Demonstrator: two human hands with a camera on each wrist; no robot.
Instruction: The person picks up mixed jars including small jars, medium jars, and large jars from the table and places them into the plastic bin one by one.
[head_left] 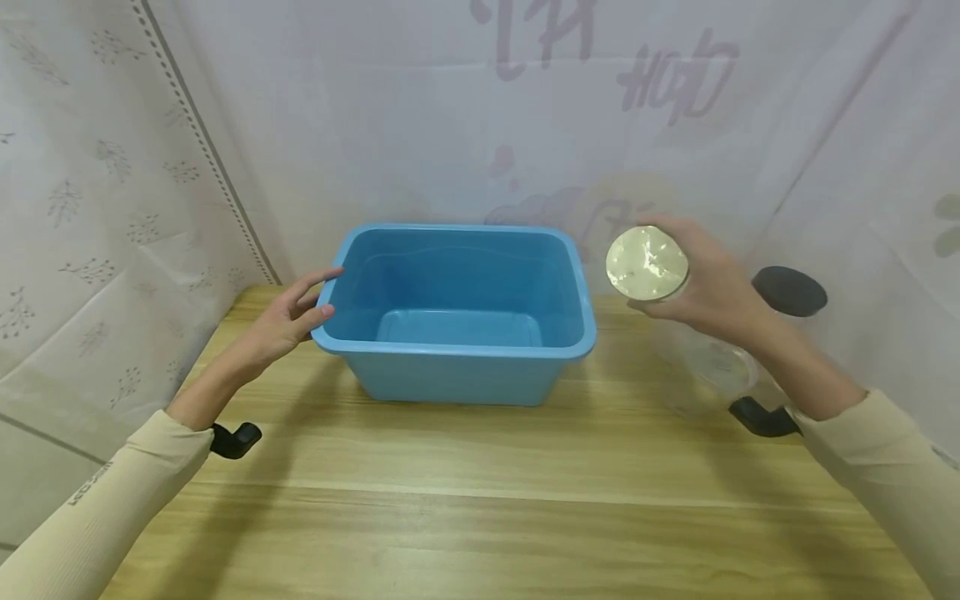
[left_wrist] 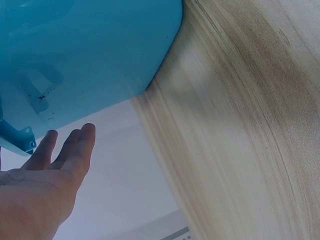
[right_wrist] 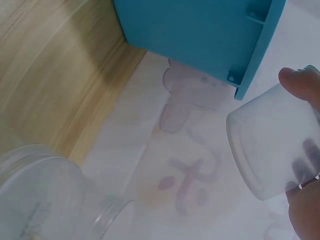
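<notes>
A light-blue plastic basin [head_left: 457,379] stands on the wooden table, and its inside holds nothing that shows. At its left rim is my left hand [head_left: 281,325], thumb and fingertips right at the edge. The left wrist view shows this hand [left_wrist: 47,182] with fairly straight fingers beside the basin's outer wall [left_wrist: 90,60]. To the right of the basin, my right hand [head_left: 708,279] grips a frosted see-through cup [right_wrist: 272,142] above the table. The cup's round, shiny gold end [head_left: 647,262] faces the head camera. Thumb and fingers wrap the cup's sides in the right wrist view.
Behind my right forearm stand a clear jar [head_left: 723,367] and a black lid [head_left: 789,292]. The clear jar [right_wrist: 40,195] also shows at lower left in the right wrist view. A pale printed curtain [head_left: 450,125] hangs right behind the table [head_left: 450,500].
</notes>
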